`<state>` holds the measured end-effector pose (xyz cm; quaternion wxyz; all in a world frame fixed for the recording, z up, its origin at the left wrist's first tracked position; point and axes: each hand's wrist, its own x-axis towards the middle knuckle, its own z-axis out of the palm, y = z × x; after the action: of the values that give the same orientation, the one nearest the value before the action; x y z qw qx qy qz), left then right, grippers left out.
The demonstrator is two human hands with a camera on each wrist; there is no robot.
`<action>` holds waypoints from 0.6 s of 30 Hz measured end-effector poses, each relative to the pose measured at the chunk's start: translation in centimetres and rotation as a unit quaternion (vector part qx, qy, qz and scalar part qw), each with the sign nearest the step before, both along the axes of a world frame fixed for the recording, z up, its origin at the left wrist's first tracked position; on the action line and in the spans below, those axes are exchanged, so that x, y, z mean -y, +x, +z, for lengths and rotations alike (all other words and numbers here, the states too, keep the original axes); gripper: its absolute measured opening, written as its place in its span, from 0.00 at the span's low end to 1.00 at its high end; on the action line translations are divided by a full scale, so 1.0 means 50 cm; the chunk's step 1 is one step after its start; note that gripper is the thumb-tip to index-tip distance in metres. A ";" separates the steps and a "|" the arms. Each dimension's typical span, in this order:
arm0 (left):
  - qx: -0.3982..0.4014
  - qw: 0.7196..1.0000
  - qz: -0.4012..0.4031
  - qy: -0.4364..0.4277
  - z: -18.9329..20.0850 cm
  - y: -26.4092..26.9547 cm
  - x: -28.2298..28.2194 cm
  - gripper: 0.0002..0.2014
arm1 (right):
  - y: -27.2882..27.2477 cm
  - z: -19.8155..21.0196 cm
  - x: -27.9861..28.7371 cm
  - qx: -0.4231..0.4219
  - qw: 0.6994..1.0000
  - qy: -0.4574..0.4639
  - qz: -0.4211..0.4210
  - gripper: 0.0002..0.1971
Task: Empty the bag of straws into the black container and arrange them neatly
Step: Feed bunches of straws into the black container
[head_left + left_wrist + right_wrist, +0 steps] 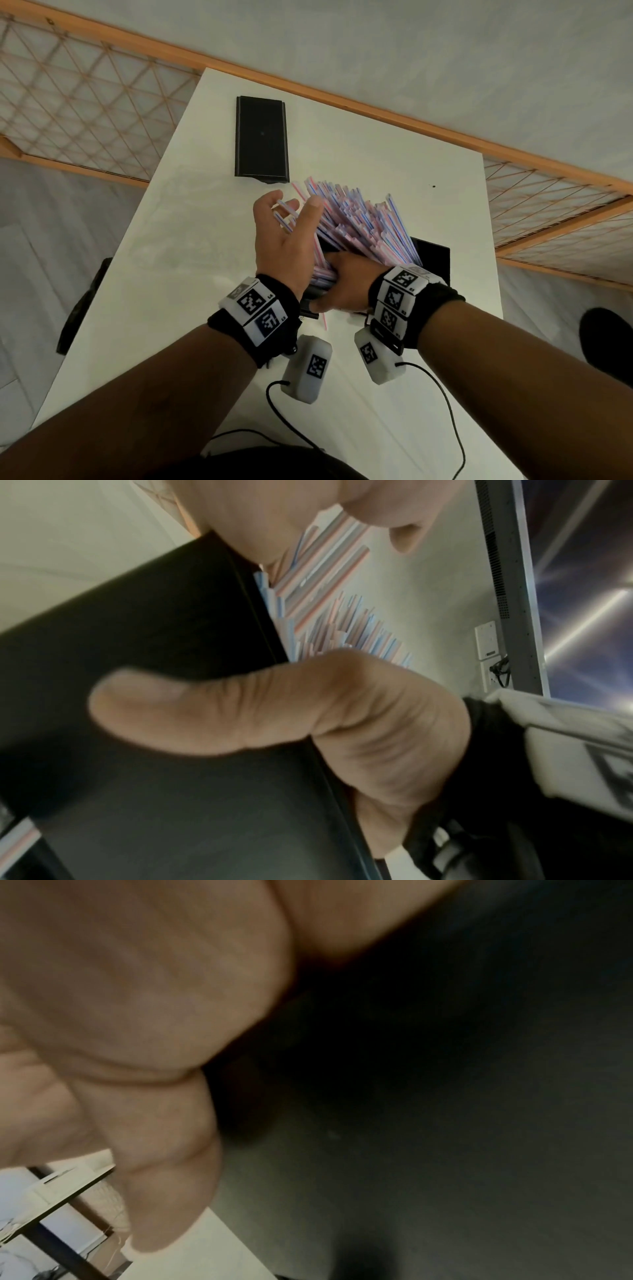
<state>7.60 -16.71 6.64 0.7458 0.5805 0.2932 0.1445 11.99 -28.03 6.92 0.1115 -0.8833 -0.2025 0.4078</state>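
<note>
Behind right hand (pixel 337 289), container (pixel 432 258) half-hidden.

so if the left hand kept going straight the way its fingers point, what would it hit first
Probably the black lid lying flat on the table, past the straws the left hand touches now. Depth is unclear, so the hand might pass above it.

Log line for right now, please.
stage: arranging | straws: fanned out of black container | left hand: touches straws | right hand: grips black container
</note>
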 end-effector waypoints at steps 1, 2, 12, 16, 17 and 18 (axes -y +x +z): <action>-0.002 1.000 -0.002 0.006 0.004 -0.001 0.000 0.33 | 0.004 0.002 -0.003 -0.009 1.000 0.000 0.002 0.25; -0.001 1.000 -0.004 0.015 0.004 -0.003 0.000 0.31 | 0.009 0.001 -0.006 -0.014 1.000 -0.003 0.004 0.29; -0.013 0.997 0.000 0.078 0.039 0.002 -0.006 0.41 | 0.001 0.023 0.000 0.062 0.992 0.108 -0.011 0.37; 0.000 0.997 0.037 0.067 0.044 0.014 -0.028 0.41 | -0.007 0.030 0.012 0.121 0.984 0.127 -0.042 0.35; 0.002 0.997 0.039 0.063 0.043 0.015 -0.032 0.41 | -0.010 0.030 0.017 0.141 0.982 0.115 -0.047 0.34; 0.000 0.998 0.031 0.062 0.039 0.015 -0.032 0.41 | -0.016 0.027 0.022 0.160 0.980 0.103 -0.049 0.33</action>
<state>8.33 -15.10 8.61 0.7038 0.6160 0.3014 0.1853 11.19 -29.13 8.28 0.1875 -0.9298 -0.2155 0.2319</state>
